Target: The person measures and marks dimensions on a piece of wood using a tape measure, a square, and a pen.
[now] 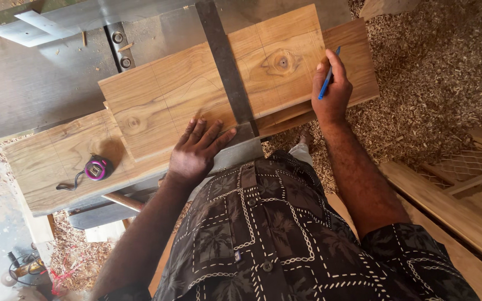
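The upper wooden board point(196, 83) lies flat on the bench point(29, 83), stacked on a lower board point(57, 161) that projects toward 8 o'clock. A knot shows on the upper board toward 2 o'clock. A steel square point(227, 67) lies across the upper board, its blade running from 12 o'clock toward 6 o'clock. The left hand point(196, 153) rests palm down at the near edge of the upper board, just at 9 o'clock of the square's lower end; its fingers point(207, 134) are spread and flat on the wood. The right hand point(333, 89) rests on the board's far end at 3 o'clock of the square, well apart from it; its fingers are pressed together, pinching a blue pencil point(327, 78) that stands tilted, tip down on the wood. A tape measure point(96, 168) with a purple centre and a dark strap lies on the lower board at 9 o'clock of the left hand. Wood shavings point(436, 61) cover the floor at 3 o'clock, and further planks point(458, 212) lie at 4 o'clock.
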